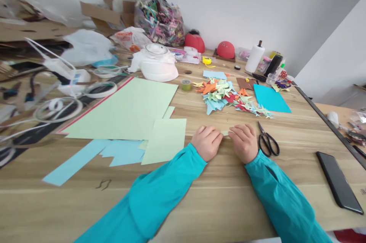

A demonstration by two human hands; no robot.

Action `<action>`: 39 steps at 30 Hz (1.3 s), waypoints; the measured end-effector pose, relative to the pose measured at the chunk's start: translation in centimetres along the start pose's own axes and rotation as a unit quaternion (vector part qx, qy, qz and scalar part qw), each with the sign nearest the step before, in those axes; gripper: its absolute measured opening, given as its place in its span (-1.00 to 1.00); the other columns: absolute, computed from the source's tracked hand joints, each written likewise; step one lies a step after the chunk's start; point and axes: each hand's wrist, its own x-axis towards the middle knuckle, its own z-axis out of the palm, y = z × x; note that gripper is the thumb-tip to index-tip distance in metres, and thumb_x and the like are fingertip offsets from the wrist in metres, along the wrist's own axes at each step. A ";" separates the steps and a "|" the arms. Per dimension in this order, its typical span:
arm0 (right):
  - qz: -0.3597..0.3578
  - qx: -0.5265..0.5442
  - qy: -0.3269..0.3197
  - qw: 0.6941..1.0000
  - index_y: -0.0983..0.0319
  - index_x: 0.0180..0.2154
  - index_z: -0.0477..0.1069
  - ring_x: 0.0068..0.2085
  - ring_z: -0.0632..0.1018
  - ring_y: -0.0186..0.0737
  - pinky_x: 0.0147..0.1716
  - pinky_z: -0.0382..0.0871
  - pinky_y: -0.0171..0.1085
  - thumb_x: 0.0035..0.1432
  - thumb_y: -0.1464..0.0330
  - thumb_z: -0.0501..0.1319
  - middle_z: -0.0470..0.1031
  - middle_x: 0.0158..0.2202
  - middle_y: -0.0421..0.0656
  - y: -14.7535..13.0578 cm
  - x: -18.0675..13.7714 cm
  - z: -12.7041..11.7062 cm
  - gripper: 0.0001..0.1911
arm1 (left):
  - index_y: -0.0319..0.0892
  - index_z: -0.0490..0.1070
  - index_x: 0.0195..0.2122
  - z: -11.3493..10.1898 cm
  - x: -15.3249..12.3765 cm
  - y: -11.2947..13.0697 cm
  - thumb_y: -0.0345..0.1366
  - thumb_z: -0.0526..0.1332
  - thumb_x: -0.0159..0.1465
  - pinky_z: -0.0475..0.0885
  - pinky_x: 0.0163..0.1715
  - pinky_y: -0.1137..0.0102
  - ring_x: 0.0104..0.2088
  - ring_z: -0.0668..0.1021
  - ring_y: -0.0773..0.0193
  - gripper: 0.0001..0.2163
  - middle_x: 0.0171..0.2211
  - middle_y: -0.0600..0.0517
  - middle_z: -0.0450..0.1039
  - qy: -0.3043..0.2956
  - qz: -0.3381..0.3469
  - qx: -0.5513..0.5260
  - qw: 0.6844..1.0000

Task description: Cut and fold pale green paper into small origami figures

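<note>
Paper strip [225, 133], pale green — at the wooden table [225, 197], between left hand [207, 143] and right hand [244, 143], each pinching one end; probably light, easily creased — best held by its ends.

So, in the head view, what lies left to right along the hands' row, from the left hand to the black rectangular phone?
Left hand, small pale green paper piece, right hand, black-handled metal scissors, flat black rectangular phone.

One left hand [207, 143] and one right hand [244, 143] at dial centre, one paper strip [225, 133] between them, one pair of scissors [264, 138] at 3 o'clock, one phone [340, 182] at 4, two red domes [225, 50] between 11 and 12.
</note>
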 end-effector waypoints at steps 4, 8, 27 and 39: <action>0.037 -0.027 0.026 0.999 0.16 -0.28 0.45 -0.11 0.47 -0.24 0.03 0.11 -0.15 0.11 0.52 0.13 0.56 -0.22 -0.19 1.5 -0.3 0.0 -0.80 | -0.22 0.43 -0.41 0.1 -0.2 -1.1 -0.46 0.11 0.16 0.13 -0.44 0.30 -0.37 0.40 0.22 -0.89 -0.47 -0.01 0.49 0.016 -0.013 0.014 1.000; 0.071 -0.059 0.059 0.994 0.17 -0.30 0.46 -0.16 0.48 -0.24 0.00 0.14 -0.16 0.10 0.52 0.15 0.57 -0.25 -0.19 2.4 -0.5 0.1 -0.82 | -0.22 0.43 -0.42 0.1 -0.5 -2.2 -0.45 0.11 0.15 0.12 -0.45 0.29 -0.39 0.40 0.20 -0.88 -0.48 -0.02 0.49 0.019 -0.026 0.027 0.999; 0.417 0.495 -0.072 0.759 0.25 -0.46 0.45 -0.56 0.44 -0.33 -0.59 0.33 -0.36 0.04 0.14 0.19 0.48 -0.57 -0.20 -2.5 0.6 -0.1 -0.70 | -0.27 0.51 -0.44 0.8 0.1 0.4 -0.07 0.34 -0.08 0.46 -0.36 0.34 -0.34 0.55 0.13 -0.67 -0.41 -0.06 0.56 -0.041 -0.545 -0.563 0.620; 0.455 0.547 -0.131 0.690 0.27 -0.45 0.39 -0.78 0.20 -0.50 -0.81 0.01 -0.47 -0.05 0.09 0.24 0.27 -0.79 -0.34 -2.5 0.9 -0.4 -0.65 | -0.27 0.41 -0.58 1.7 -0.5 -0.4 -0.07 0.31 -0.03 0.22 -0.82 0.47 -0.72 0.41 0.31 -0.69 -0.69 0.02 0.41 -0.004 -0.625 -0.586 0.516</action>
